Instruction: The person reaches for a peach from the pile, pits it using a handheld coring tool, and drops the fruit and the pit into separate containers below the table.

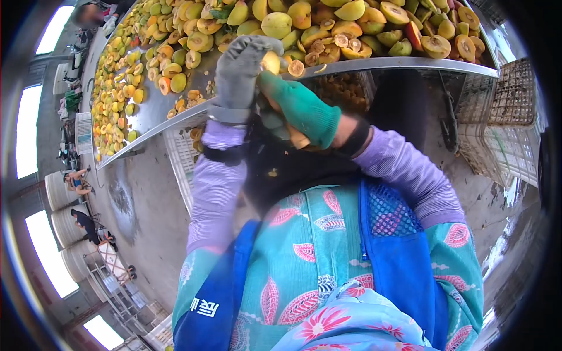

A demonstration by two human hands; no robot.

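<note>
My left hand [239,73], in a grey glove, is closed around a yellow peach [270,62] at the near edge of the metal table [175,120]. Right beside it, my right hand [304,108] in a green glove is closed on a tool with a light brown handle [297,138]; its working end is hidden between the hands. A cut peach half [296,68] with its stone showing lies just past my fingers. Heaped behind it are many yellow, green and reddish peaches [276,25], a lot of them halved.
Under the table edge, a crate [181,158] stands at left, with brownish pieces [336,90] below the tabletop. Stacked white plastic crates [497,123] are at right. Across the floor at left are large round tubs [61,190] and a seated person [88,225].
</note>
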